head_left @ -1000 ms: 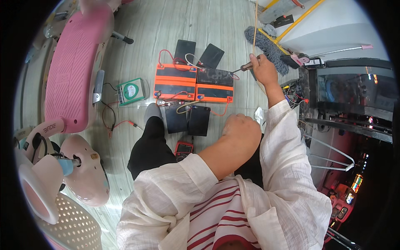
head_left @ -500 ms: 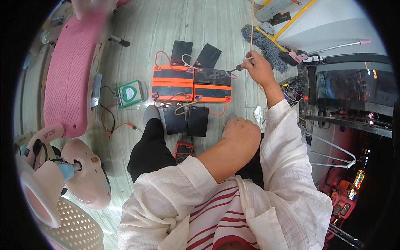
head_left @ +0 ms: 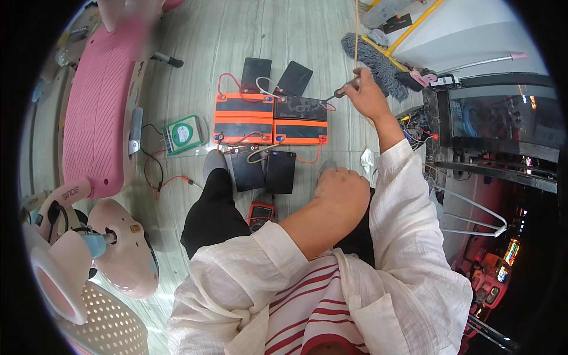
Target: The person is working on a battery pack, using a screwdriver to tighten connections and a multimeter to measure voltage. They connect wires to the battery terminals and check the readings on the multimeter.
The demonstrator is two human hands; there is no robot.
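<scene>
My right hand [head_left: 368, 97] grips a dark-handled screwdriver [head_left: 339, 93], its shaft reaching the right end of a black-topped battery [head_left: 299, 109]. Beside it are orange-and-black batteries [head_left: 242, 106], with red and pale wires bolted to terminals. Smaller black rectangular blocks [head_left: 281, 174] lie above and below this group, some wired to it. My left hand [head_left: 342, 192] is curled over my right leg below the batteries; its fingertips and anything inside are hidden. A red multimeter [head_left: 260, 212] lies on the floor between my legs.
A green-and-white device [head_left: 181, 135] with leads lies left on the tiled floor [head_left: 195, 47], beside pink scooters [head_left: 102, 112]. Upper right are a grey mop [head_left: 368, 62], yellow poles and a thin upright rod. Tangled wires [head_left: 414, 133] and a dark glass-fronted frame [head_left: 491, 124] stand at right.
My right hand and screwdriver have shifted slightly up and left in the view, with the hand turning a little. Batteries and floor items shift only slightly with the camera; my left hand stays curled.
</scene>
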